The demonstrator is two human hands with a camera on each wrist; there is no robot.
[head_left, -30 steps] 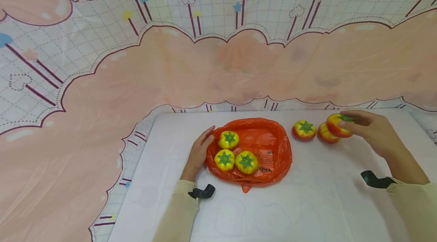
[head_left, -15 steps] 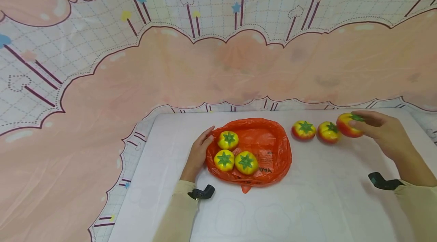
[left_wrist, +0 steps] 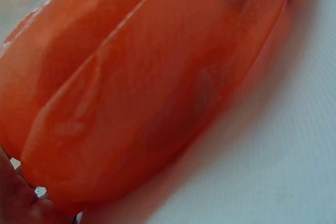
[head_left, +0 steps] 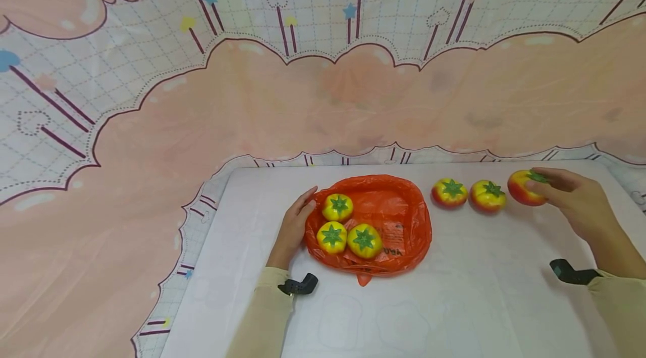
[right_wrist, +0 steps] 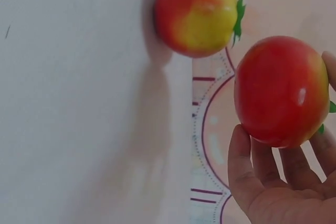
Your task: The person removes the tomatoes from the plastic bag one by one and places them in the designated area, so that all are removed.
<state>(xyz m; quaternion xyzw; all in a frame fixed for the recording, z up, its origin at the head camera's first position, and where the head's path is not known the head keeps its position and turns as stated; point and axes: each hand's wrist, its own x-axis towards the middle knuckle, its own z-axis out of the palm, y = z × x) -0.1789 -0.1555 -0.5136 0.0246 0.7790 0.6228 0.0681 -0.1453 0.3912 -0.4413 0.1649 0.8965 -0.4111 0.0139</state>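
On my head feed, the right hand (head_left: 580, 206) pinches a red-and-yellow fruit (head_left: 525, 188) between thumb and fingers, just beside one of two loose fruits (head_left: 487, 197) on the table (head_left: 454, 313) between the hands; a sideways bump, I judge, could set that neighbour rolling. Against the left hand (head_left: 292, 229) lies a red plastic bag (head_left: 423, 229), mouth spread, holding three yellow fruits (head_left: 364, 241) bunched toward that hand; a tug on its soft wall could collapse it. The left-wrist feed shows mostly bag; whether the left hand grips or merely rests, I cannot tell. On the right-wrist feed, the fruit looks smooth and round, so a loose pinch could drop it.
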